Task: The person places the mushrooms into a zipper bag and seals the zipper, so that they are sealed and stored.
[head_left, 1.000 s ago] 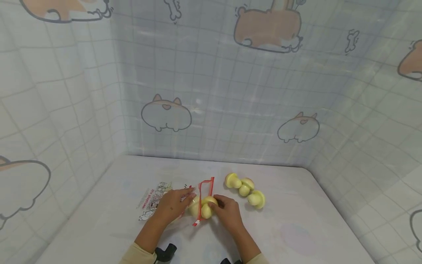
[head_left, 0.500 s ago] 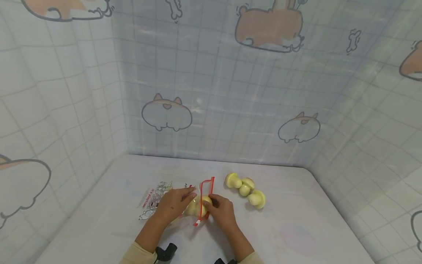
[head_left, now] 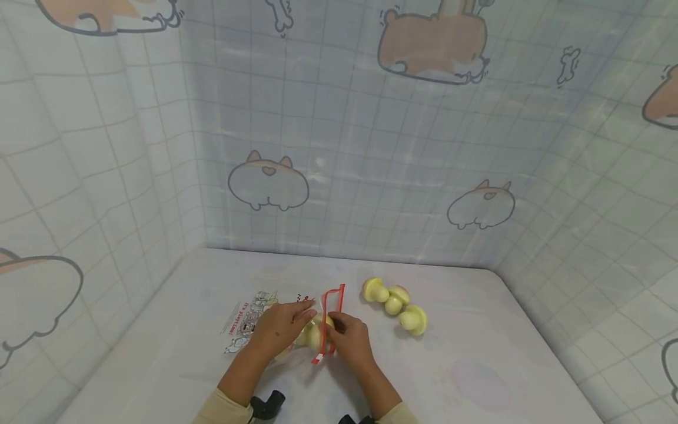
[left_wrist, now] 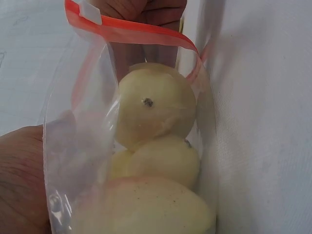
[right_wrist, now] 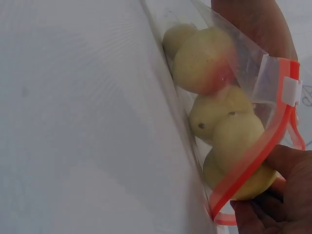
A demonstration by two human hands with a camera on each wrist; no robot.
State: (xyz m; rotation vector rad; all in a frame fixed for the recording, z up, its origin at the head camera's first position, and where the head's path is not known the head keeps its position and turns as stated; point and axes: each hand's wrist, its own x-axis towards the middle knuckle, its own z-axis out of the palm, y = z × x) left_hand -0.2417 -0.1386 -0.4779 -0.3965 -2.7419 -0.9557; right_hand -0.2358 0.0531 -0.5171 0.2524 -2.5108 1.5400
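Observation:
A clear zip bag (head_left: 323, 330) with a red zip strip (head_left: 333, 306) lies on the white table, its mouth facing right. My left hand (head_left: 291, 323) holds the bag's upper side near the mouth. My right hand (head_left: 343, 334) grips a pale yellow mushroom (head_left: 316, 334) at the mouth, partly inside. In the left wrist view the bag (left_wrist: 73, 122) holds several mushrooms (left_wrist: 156, 105), with the right hand's fingers (left_wrist: 146, 9) behind the zip strip. The right wrist view shows the mushrooms (right_wrist: 204, 61), the strip (right_wrist: 253, 161) and its white slider (right_wrist: 291, 91).
Three loose mushrooms (head_left: 394, 303) lie in a cluster on the table to the right of the bag. A printed packet (head_left: 243, 321) lies flat under my left hand. Patterned cloth walls (head_left: 339, 176) close in the table at the back and both sides.
My right hand has moved left, carrying the mushroom from outside the zip strip into the bag's mouth. The left hand and the loose mushrooms have stayed put.

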